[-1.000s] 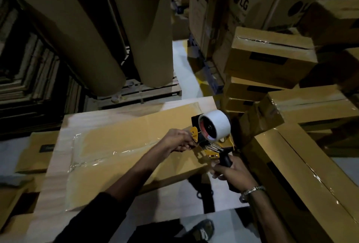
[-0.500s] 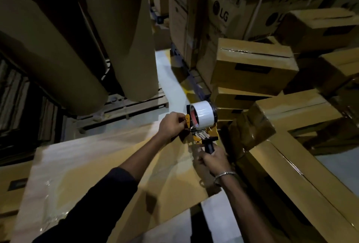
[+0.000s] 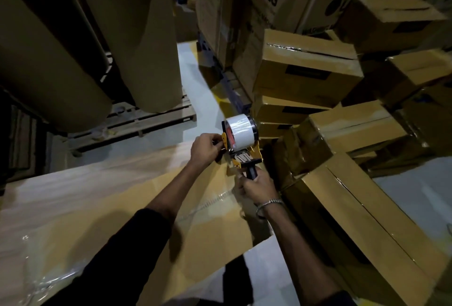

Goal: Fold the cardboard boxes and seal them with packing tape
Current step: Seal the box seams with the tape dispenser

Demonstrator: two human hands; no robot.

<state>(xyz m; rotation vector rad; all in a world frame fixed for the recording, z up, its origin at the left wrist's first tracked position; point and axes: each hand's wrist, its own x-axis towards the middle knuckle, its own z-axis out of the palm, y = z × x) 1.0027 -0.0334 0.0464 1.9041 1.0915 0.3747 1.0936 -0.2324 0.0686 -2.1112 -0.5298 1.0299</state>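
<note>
A yellow and black tape dispenser (image 3: 244,156) carrying a white tape roll (image 3: 241,131) is held over the right end of a long flat cardboard box (image 3: 137,210). My right hand (image 3: 256,186) grips its black handle from below. My left hand (image 3: 205,148) pinches the dispenser's front at the yellow plate, beside the roll. A glossy strip of clear tape runs along the box's middle seam towards the dispenser. The box lies on a pale wooden table (image 3: 49,183).
Several sealed brown boxes (image 3: 308,73) are stacked close on the right, one long box (image 3: 362,227) right beside my right arm. Large LG cartons (image 3: 266,0) stand behind. Two big brown paper rolls (image 3: 137,36) rest on a pallet (image 3: 137,122) at the back left.
Both hands and the dispenser have stayed together at the box's right end while my view shifted and closed in on them. The left hand moved slightly up onto the dispenser's front.
</note>
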